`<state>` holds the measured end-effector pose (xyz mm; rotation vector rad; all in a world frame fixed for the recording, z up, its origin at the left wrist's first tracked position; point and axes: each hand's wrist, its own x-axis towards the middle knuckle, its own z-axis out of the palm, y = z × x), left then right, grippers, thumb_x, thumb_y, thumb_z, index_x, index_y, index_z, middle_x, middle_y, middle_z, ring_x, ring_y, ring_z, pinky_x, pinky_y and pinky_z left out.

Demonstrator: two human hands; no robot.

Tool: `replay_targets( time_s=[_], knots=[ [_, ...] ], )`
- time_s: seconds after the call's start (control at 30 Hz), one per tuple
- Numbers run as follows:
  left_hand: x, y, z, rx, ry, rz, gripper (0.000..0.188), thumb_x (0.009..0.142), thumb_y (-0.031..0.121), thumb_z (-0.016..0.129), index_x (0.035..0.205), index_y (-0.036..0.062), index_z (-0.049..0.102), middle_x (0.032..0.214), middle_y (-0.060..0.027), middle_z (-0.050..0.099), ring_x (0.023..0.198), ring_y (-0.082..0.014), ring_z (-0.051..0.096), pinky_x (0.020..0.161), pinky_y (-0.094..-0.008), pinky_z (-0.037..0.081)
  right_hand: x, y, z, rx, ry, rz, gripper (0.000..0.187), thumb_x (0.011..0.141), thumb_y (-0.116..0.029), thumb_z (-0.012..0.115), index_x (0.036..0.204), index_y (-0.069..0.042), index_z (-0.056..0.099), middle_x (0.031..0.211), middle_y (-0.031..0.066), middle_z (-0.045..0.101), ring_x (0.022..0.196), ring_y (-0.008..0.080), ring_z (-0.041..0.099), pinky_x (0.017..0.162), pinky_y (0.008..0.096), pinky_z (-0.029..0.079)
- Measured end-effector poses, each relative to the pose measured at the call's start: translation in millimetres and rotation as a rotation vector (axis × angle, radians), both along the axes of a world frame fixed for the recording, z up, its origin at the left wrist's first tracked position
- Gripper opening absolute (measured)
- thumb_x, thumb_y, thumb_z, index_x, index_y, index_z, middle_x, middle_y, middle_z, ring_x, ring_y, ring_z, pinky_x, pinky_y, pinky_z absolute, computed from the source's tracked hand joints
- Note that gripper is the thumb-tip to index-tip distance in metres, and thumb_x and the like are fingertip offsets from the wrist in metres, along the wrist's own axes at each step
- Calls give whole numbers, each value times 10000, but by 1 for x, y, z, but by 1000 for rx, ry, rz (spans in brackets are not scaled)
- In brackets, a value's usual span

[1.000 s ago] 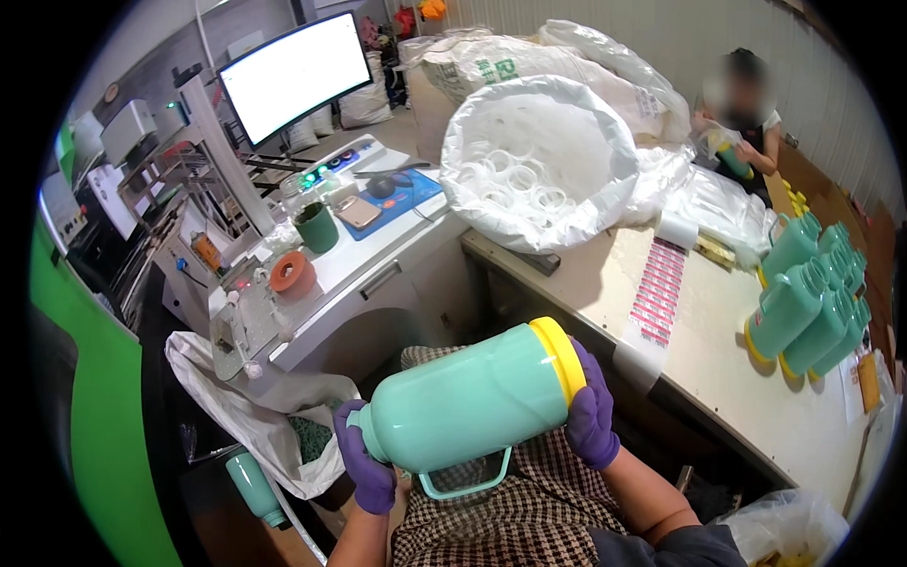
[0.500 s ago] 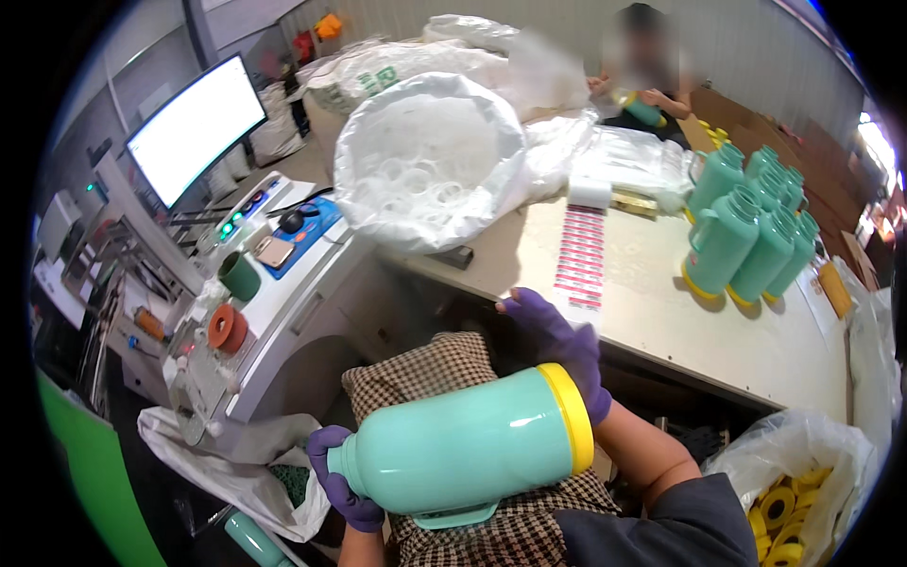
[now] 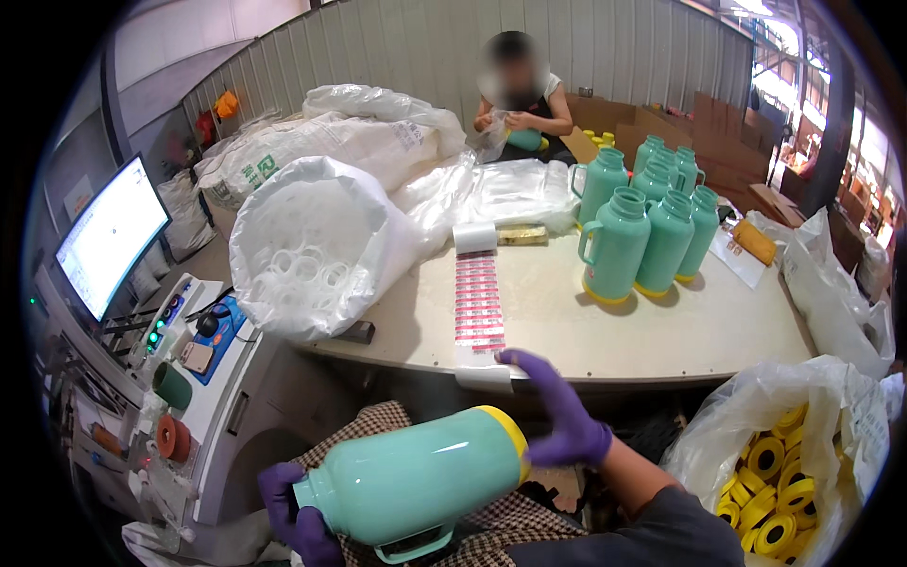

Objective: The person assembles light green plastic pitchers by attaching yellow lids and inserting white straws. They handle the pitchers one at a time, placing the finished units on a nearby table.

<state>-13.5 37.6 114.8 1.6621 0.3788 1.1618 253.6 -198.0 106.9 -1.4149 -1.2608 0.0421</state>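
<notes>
A mint-green vacuum flask (image 3: 416, 474) with a yellow base lies sideways across my lap, its handle underneath. My left hand (image 3: 295, 518), in a purple glove, is closed around the flask's neck. My right hand (image 3: 567, 416), also gloved in purple, is open beside the yellow base, thumb and fingers spread. Its heel is close to the base; whether they touch I cannot tell. The raised fingertip appears beside the loose end of a red-and-white label strip (image 3: 480, 302) that hangs over the table edge.
Several upright green flasks (image 3: 616, 248) stand on the white table (image 3: 548, 331). A white bag of clear rings (image 3: 312, 269) sits left, near a monitor (image 3: 113, 236). At lower right is a bag of yellow ring parts (image 3: 777, 487). Across the table, a person (image 3: 520, 99) handles another flask.
The view has swung right, so the table and labels appear further left. My right hand's fingers have spread near the strip's end. My left hand keeps its hold on the flask's neck.
</notes>
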Motion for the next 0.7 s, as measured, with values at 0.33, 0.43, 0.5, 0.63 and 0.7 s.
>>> replay_targets(
  time_s=[0.33,0.43,0.5,0.63,0.7],
  knots=[
    [120,-41,85,607,51,-552,750,736,318,743,1368,2,491,1388,-198,405,1156,-285,516,997,-403,455,46,-66,-40,282,-173,-746,1295,589,-377,957,1565,-46,173,1488,217,384,1318,352,478,1114,505,379],
    [119,-32,36,694,175,-373,579,786,238,665,1298,3,530,1317,-169,487,1116,-246,548,969,-378,474,121,-125,-111,230,-74,-1139,1338,574,-318,963,1576,-23,127,1560,187,286,1415,335,363,1182,463,299],
    [112,-24,-8,503,226,-367,473,808,145,624,1253,0,553,1249,-149,525,1067,-224,562,948,-355,479,158,-151,-161,177,36,-1163,1330,585,-287,952,1580,-24,110,1577,177,267,1468,321,270,1209,434,245],
    [80,-9,-57,132,240,-351,386,796,-10,585,1182,-9,586,1144,-127,579,982,-204,582,896,-328,490,221,-165,-159,172,11,-1097,1290,610,-273,937,1578,-25,122,1582,174,259,1475,318,266,1216,421,239],
    [69,-6,-60,110,258,-311,373,779,-44,588,1150,-10,602,1102,-123,601,961,-206,589,880,-326,493,253,-163,-158,144,-6,-1133,1288,621,-290,933,1580,-24,116,1580,187,256,1472,331,271,1215,423,245]
  ],
)
